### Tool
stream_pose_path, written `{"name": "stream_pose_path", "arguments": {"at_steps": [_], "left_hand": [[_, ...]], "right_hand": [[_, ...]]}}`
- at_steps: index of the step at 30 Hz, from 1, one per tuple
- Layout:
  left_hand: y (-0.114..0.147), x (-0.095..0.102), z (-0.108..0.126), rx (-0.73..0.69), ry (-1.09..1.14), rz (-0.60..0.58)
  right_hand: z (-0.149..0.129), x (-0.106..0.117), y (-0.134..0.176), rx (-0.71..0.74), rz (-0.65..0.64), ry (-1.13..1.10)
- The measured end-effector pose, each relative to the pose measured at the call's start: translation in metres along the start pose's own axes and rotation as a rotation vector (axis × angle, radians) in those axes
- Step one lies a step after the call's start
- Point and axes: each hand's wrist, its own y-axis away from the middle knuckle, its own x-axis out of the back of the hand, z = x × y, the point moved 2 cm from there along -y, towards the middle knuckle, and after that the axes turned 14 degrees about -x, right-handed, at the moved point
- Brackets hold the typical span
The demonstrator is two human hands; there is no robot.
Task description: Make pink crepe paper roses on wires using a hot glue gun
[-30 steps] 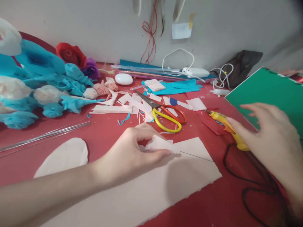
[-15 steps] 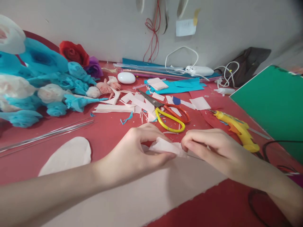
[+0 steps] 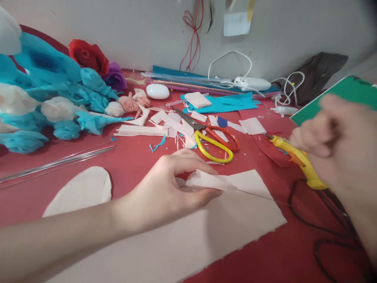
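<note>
"Paper (image 3: 206, 180)?"
"One, folded, on wire (image 3: 259, 193). Pinched in the left hand (image 3: 167, 184), well forward of the counter's (image 3: 132, 153) back edge."
"Right hand (image 3: 338, 133)?"
"Curled, blurred; contents could not be told."
"Risks?"
"Paper might have unwrapped, had the left grip slackened; the cord (image 3: 337, 206) perhaps threatened a snag."

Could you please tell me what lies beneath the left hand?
The left hand pinches a small pale piece above a large pale sheet, which seems to run beneath the hand. Whatever lies directly under it is covered and cannot be seen.
</note>
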Motion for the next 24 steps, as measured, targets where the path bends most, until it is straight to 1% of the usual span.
{"name": "stream_pose_path", "arguments": {"at_steps": [3, 4, 6, 8, 9, 11, 13, 16, 20, 24], "left_hand": [[0.001, -0.001, 0.0, -0.003, -0.017, -0.008], [0.001, -0.001, 0.0, -0.001, -0.018, -0.012], [0.001, -0.002, 0.0, -0.002, -0.017, -0.014], [0.0, -0.002, 0.001, -0.008, -0.017, -0.004], [-0.001, -0.001, 0.001, -0.008, -0.02, 0.002], [-0.002, -0.001, 0.002, -0.022, -0.026, 0.017], [-0.003, 0.0, 0.001, -0.053, -0.024, 0.025], [-0.002, 0.001, 0.001, -0.087, -0.02, 0.033], [-0.001, 0.0, 0.001, -0.076, -0.019, 0.031], [0.0, -0.001, 0.002, -0.108, 0.005, 0.007]], "right_hand": [[0.006, -0.01, -0.006, -0.042, -0.004, 0.162], [0.003, -0.013, -0.006, -0.039, -0.018, 0.197], [-0.009, -0.013, -0.001, 0.02, -0.009, 0.223], [-0.029, -0.009, 0.008, 0.139, 0.03, 0.173], [-0.038, -0.007, 0.014, 0.183, 0.009, 0.102], [-0.054, -0.005, 0.024, 0.276, -0.084, -0.023], [-0.064, -0.005, 0.032, 0.318, -0.135, -0.091], [-0.069, -0.01, 0.038, 0.334, -0.156, -0.145], [-0.072, -0.015, 0.04, 0.299, -0.193, -0.205], [-0.074, -0.018, 0.04, 0.265, -0.214, -0.254]]}}
